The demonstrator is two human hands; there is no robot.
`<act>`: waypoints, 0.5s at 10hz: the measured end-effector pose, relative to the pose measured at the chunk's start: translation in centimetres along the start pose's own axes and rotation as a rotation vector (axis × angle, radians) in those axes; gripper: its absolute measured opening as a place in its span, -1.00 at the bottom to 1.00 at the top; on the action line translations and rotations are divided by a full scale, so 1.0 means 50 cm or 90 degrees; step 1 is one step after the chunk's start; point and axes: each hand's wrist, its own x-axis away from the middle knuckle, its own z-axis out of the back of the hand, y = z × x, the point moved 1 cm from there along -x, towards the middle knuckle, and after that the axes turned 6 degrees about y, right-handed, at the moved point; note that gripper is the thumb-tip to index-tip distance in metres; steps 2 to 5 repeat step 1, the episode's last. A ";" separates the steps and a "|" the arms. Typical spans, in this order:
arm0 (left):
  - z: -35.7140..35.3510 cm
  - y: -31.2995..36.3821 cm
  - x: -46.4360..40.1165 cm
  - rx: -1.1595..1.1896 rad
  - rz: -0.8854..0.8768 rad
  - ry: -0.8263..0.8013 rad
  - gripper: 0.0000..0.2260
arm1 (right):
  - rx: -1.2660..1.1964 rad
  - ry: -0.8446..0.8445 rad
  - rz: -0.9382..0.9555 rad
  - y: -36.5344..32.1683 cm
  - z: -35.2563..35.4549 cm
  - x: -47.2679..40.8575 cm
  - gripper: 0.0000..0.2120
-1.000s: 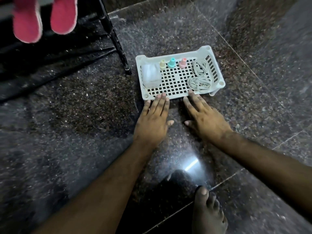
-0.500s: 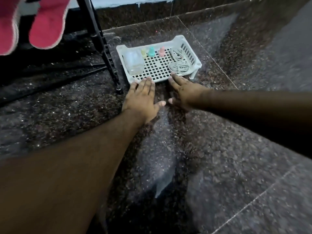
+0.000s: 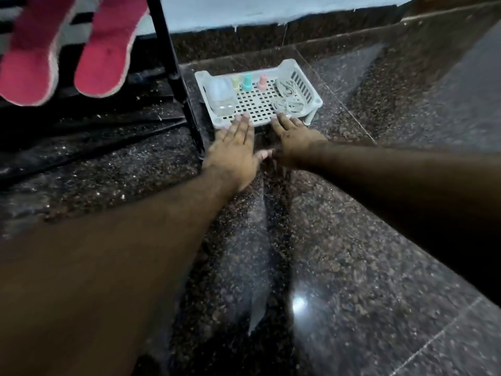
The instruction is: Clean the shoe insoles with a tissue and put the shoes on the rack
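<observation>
From the head view, the left hand (image 3: 235,147) and right hand (image 3: 294,138) lie flat with fingers straight, fingertips touching the near edge of a white basket (image 3: 303,89) on the floor (image 3: 352,240). Two pink shoes (image 3: 67,47) sit on the black rack (image 3: 173,69), far left.

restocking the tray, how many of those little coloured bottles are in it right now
3, standing in a row along the far wall of the white tray: yellow bottle on the left, teal bottle in the middle, pink bottle on the right. Nothing seems to hide more.
</observation>
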 end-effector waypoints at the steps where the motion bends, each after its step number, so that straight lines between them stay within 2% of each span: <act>1: 0.036 0.022 0.054 0.029 0.005 0.003 -0.36 | 0.046 -0.004 0.010 -0.023 0.053 0.051 -0.17; 5: 0.036 0.022 0.054 0.029 0.005 0.003 -0.36 | 0.046 -0.004 0.010 -0.023 0.053 0.051 -0.17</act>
